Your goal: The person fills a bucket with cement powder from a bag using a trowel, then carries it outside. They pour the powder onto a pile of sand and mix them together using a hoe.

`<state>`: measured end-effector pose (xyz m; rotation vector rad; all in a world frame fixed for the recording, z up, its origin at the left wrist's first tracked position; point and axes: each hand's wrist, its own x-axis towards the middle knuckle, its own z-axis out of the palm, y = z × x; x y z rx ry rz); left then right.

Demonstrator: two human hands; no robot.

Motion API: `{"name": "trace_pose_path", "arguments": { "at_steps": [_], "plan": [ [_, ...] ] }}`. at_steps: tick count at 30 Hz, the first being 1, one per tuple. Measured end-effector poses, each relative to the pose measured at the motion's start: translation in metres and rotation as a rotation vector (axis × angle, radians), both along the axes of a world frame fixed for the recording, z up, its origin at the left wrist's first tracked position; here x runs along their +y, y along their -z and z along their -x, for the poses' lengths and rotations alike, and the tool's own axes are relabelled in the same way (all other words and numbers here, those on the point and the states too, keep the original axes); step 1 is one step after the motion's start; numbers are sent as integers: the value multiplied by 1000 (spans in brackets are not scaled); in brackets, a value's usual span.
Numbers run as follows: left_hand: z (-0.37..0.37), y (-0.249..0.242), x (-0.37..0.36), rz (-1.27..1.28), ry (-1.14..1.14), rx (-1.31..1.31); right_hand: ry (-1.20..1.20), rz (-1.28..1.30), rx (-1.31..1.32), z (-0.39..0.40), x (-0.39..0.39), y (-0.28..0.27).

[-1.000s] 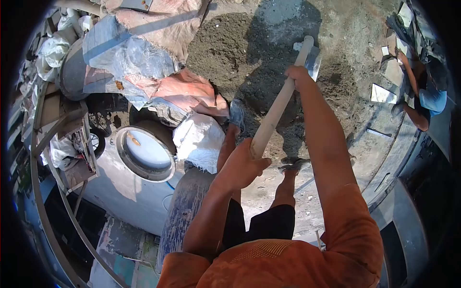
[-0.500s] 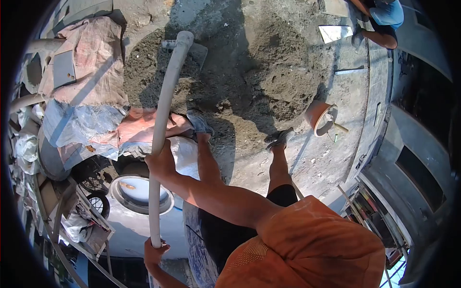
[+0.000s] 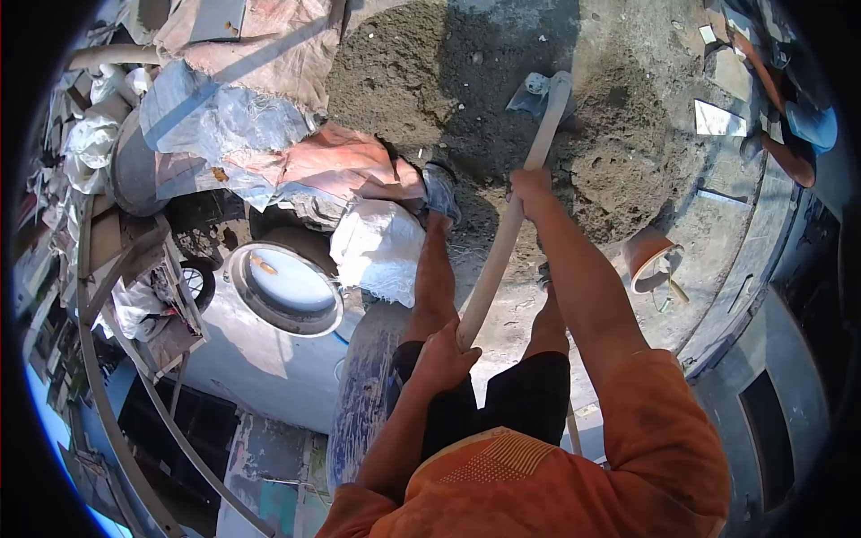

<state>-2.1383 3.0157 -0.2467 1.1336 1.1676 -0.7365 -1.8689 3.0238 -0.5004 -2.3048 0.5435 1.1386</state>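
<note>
A long pale wooden handle (image 3: 505,242) slants from my lap up to a metal blade (image 3: 527,97) lying in a patch of wet grey mortar (image 3: 395,85). My left hand (image 3: 441,359) is closed round the handle's lower end, close to my body. Farther up the shaft my right hand (image 3: 532,190) grips it with the fingers wrapped round. The blade's edge is partly hidden by the handle's head and the mortar. My foot in a grey shoe (image 3: 440,190) stands at the left edge of the mortar.
An orange bucket (image 3: 647,255) lies tipped on the right. A round basin (image 3: 287,289) of whitish liquid stands left of a blue drum (image 3: 363,386). Sacks (image 3: 377,247) lie beside my foot. Another person's arm (image 3: 789,161) is at the upper right, near a white tile (image 3: 718,117).
The handle and blade have moved right across the mortar, both hands with them. My left hand is now nearer my body. The view has shifted too.
</note>
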Motion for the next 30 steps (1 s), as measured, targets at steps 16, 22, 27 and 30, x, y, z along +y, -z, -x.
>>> {"name": "trace_pose_path", "arguments": {
  "at_steps": [16, 22, 27, 30],
  "plan": [
    [50, -169, 117, -183, 291, 279, 489, -341, 372, 149, 37, -71],
    [182, -191, 112, -382, 351, 538, 286, -443, 269, 206, 104, -219],
    [186, -106, 67, -474, 335, 311, 344, -430, 308, 168, 76, -183],
    [78, -40, 47, -227, 139, 121, 397, -444, 210, 54, 59, -132]
  ]
}}
